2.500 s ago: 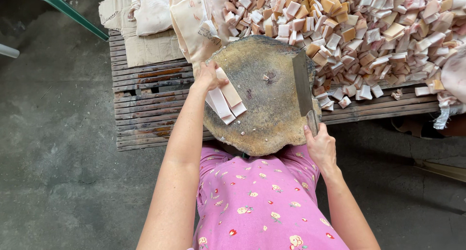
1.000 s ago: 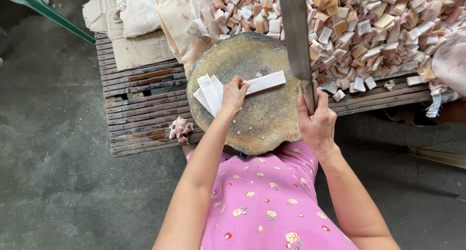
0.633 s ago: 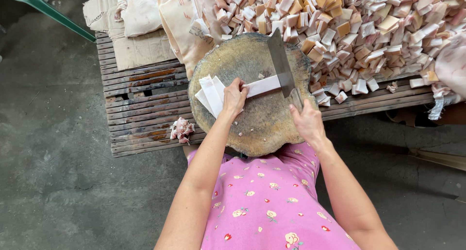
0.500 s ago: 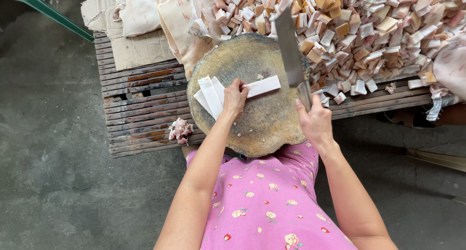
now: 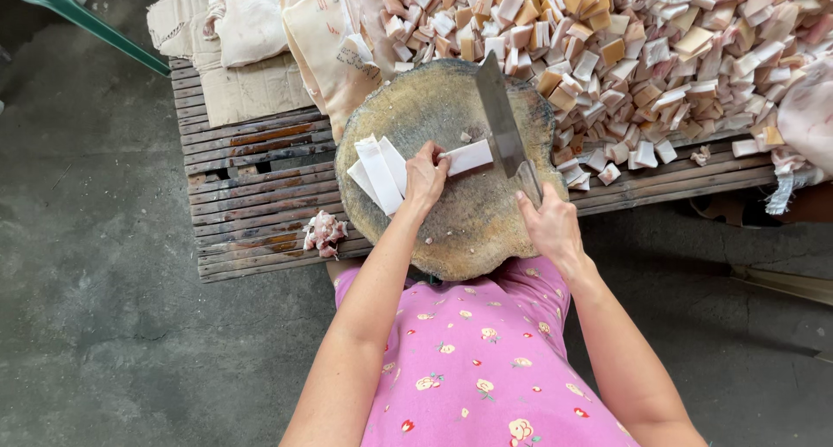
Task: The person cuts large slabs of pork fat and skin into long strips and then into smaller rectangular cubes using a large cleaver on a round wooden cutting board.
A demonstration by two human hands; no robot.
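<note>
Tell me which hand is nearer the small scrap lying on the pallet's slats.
Left. The left hand is on the chopping block just right of the scrap; the right hand grips the cleaver farther right.
</note>
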